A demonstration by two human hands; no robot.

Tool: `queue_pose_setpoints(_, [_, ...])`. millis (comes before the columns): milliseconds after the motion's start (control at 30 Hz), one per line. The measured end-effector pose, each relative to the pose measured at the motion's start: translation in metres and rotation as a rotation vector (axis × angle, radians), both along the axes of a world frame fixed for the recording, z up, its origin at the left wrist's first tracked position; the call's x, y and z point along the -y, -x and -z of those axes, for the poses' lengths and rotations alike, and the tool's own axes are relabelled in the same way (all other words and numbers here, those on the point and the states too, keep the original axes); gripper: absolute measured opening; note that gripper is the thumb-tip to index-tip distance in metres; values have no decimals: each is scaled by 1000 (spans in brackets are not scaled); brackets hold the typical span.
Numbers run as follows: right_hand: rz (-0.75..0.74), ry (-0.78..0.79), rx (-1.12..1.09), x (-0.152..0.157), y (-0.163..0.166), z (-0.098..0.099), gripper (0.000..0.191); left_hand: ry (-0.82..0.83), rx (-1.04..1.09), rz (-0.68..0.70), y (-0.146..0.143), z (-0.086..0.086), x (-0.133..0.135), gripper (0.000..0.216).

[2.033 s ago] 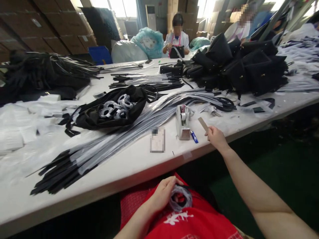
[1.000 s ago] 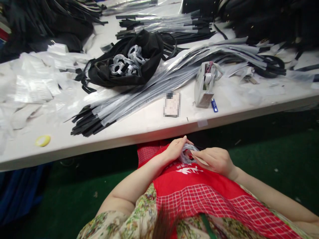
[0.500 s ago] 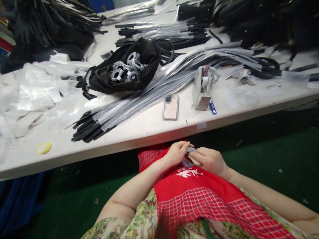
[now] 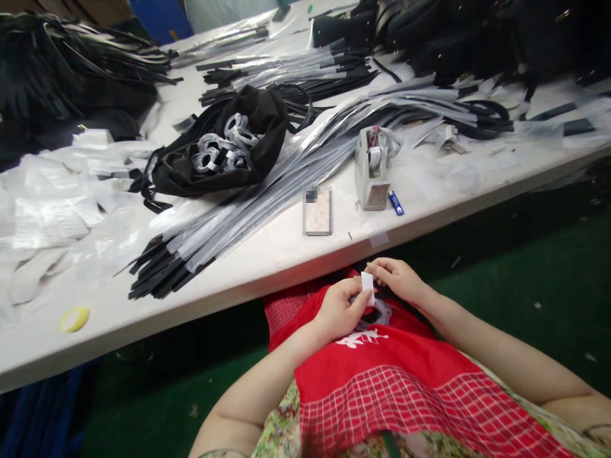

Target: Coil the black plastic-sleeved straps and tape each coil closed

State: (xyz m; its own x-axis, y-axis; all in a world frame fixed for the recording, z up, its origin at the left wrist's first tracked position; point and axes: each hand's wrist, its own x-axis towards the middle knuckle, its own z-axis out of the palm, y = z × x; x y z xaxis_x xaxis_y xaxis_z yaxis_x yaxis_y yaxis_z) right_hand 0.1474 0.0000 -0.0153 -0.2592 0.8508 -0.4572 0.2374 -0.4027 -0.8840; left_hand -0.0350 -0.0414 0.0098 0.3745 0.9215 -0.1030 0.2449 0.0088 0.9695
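Both my hands meet over my lap, just below the white table's front edge [image 4: 286,270]. My left hand [image 4: 340,310] is closed around a coiled strap wrapped in clear plastic [image 4: 379,313], which rests on my red apron [image 4: 382,375]. My right hand [image 4: 398,278] pinches a short piece of tape [image 4: 367,288] that stands up between the two hands, its lower end by my left thumb. A grey tape dispenser [image 4: 371,169] stands on the table straight ahead, with a small blue lighter [image 4: 396,203] beside it.
Long black straps in clear sleeves [image 4: 267,191] fan across the table. An open black bag [image 4: 214,156] holds several coiled wrapped straps. Loose plastic bags [image 4: 57,203] lie at the left, a yellow tape roll [image 4: 74,318] near the edge, black handbags [image 4: 477,32] at the back right.
My right hand came from the table near the dispenser down to my lap with the tape strip and joined my left hand on the coil. The camera tilted down.
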Motion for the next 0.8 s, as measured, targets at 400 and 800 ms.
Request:
queue_pose_setpoints(400, [-19,13,-75,14,4,-15,29,13,-128,-161,-5,1,5,32])
queue_pose_setpoints(800, [-272,110,-115,-3,-16,-31,28,111,-2,-198,-13,7,12,29])
